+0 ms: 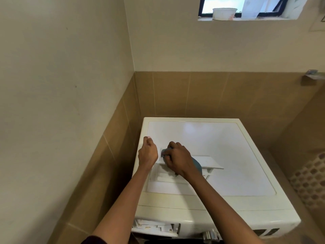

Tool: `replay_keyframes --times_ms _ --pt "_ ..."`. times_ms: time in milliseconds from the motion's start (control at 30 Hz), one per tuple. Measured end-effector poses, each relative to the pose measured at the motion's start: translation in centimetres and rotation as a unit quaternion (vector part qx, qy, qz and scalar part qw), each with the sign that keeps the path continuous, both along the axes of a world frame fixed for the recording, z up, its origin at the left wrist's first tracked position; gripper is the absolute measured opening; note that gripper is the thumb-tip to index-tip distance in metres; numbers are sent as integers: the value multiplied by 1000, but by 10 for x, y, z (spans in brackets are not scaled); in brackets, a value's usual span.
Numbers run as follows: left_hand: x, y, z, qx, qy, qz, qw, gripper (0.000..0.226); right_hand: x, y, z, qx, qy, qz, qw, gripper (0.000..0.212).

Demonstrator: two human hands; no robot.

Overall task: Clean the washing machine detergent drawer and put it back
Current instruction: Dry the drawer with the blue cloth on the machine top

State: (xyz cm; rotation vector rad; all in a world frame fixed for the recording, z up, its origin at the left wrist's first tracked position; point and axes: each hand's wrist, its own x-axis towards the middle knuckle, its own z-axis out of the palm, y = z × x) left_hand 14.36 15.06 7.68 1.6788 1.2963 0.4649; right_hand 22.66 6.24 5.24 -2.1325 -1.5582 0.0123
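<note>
One cloth [197,164] on detergent drawer [211,162]

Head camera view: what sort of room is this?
Probably a home laundry or utility corner: a white washing machine stands against tan wall tiles, its detergent drawer lies on top, and a perforated basket sits at the right.
</note>
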Motion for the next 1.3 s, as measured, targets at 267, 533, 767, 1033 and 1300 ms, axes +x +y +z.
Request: replay_keyframes --times_ms 267,533,767,1033,1300 --pt "0 1 -2 19 22 -13 1000 46 6 -16 -5 32 48 47 997 34" --pt "-1 5 -9 36 8 -15 999 44 1 -9 1 -20 18 -68 997 31" --pt "-1 1 -10 53 18 -25 998 46 28 -64 -9 62 65 41 995 35" --pt "2 8 -15 43 18 -25 999 47 88 -134 -17 58 112 -168 978 28" --pt "2 7 -15 47 16 -27 998 45 88 -125 -9 20 89 -119 989 31"
